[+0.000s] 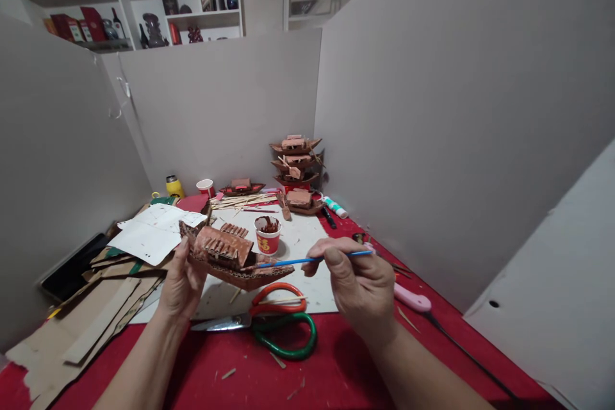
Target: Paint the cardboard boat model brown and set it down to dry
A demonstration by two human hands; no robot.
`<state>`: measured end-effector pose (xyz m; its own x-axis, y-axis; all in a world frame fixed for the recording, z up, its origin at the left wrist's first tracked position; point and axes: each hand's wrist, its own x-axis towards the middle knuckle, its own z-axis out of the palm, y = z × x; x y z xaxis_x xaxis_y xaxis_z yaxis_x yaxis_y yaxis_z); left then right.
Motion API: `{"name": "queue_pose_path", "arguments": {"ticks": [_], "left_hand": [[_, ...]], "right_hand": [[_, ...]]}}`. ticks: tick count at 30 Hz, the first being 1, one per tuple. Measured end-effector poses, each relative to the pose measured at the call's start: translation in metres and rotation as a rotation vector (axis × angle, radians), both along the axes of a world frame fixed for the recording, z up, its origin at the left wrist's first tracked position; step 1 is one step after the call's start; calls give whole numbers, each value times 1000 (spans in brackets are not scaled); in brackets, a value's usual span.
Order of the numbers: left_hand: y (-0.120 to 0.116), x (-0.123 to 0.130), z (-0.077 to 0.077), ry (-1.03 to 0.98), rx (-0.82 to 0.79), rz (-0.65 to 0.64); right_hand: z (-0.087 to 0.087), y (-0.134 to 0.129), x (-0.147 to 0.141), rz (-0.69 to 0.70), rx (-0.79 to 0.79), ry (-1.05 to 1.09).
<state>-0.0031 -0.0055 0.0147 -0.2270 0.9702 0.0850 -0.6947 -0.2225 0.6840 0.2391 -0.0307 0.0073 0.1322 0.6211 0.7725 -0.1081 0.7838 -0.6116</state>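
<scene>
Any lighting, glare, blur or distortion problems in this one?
Head view: brush and model boat look fairly sharp; things on the far shelf look soft. Head view: a soft shadow falls on the red cloth beside the right forearm; scissor blades glint. Head view: wide-angle stretch seems likely toward the edges.

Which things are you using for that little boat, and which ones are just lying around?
In use:
- boat, held in the left hand
- blue brush, held in the right hand
- cup with brown stuff inside, probably

Just lying about, it seems:
- scissors
- yellow bottle
- pink-handled tool
- green-and-white tube
</scene>
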Motion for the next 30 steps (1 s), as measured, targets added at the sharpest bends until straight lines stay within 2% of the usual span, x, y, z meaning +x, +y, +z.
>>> {"name": "queue_pose_path", "arguments": {"ticks": [4, 12, 18, 25, 30], "left_hand": [[-1, -1, 0, -39, -8, 10], [0, -3, -2, -53, -4, -21], [-1, 0, 0, -97, -10, 25], [-1, -6, -6, 55, 3, -42], [-1, -8, -10, 133, 23, -129]], "right_hand": [[-1, 3, -1, -3, -37, 98], [3, 11, -1, -111, -88, 118], [1, 10, -1, 2, -85, 135], [5, 12, -2, -112, -108, 150], [3, 8, -4, 16, -118, 116]]}}
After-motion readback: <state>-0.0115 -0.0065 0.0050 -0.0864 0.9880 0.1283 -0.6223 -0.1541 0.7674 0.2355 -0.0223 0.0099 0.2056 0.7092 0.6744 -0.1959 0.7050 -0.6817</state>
